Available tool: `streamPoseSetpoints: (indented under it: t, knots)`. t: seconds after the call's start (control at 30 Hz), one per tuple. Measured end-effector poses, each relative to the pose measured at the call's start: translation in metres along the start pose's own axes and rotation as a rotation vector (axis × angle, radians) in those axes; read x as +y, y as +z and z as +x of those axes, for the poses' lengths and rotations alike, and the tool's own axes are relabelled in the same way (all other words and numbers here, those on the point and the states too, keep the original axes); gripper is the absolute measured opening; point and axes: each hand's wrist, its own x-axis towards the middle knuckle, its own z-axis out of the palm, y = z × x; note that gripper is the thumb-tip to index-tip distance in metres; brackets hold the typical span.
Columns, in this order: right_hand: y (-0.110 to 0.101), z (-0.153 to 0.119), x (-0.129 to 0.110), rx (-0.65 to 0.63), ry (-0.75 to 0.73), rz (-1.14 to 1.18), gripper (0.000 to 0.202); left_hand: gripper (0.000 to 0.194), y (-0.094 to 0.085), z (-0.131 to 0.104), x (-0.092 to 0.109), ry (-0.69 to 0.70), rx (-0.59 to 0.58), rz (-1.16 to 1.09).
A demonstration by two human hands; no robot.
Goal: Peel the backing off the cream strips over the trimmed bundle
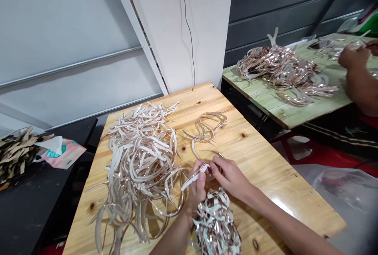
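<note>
My left hand (197,188) is closed on a curved white strip (193,178) with a shiny rose-gold edge, the thumb pressed along it. At the strip's other end my right hand (229,174) pinches with thumb and fingertips, close against the left fingers; the exact grip point is partly hidden. Below my wrists lies a dense bunch of white and copper-coloured shiny pieces (217,223). To the left spreads a large tangled heap of similar strips (144,156). A few loose strips (210,125) lie beyond my hands.
The wooden table (265,168) stands against a white pillar. On a green table (254,93) at right sits another strip pile (280,68), beside a co-worker's hand (354,54). A tissue pack (65,153) and dark strips (20,152) rest on the black table at left.
</note>
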Motion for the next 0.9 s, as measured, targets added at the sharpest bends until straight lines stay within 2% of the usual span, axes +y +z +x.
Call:
streamPoseSetpoints:
  t: [0.1,0.2,0.33,0.47,0.7,0.9]
  knots:
    - [0.000,0.002,-0.001,-0.017,0.002,0.015,0.029,0.038,0.000,0.000,0.006,0.001,-0.064,0.002]
    - [0.000,0.002,-0.002,-0.042,-0.008,0.048,0.029,0.029,0.002,-0.001,0.003,-0.027,-0.050,0.005]
    - [0.001,0.000,-0.001,-0.052,-0.008,0.061,0.026,0.030,0.005,0.000,-0.004,-0.010,-0.004,0.091]
    - [0.002,-0.001,0.000,-0.013,-0.019,0.067,0.026,0.032,0.008,0.005,-0.003,-0.033,0.024,0.099]
    - [0.004,-0.002,-0.001,0.026,-0.029,0.037,0.023,0.037,0.006,0.004,-0.003,-0.028,0.010,0.200]
    - [0.006,-0.002,0.002,0.136,0.017,0.087,0.027,0.035,0.006,0.005,-0.008,0.011,0.029,0.227]
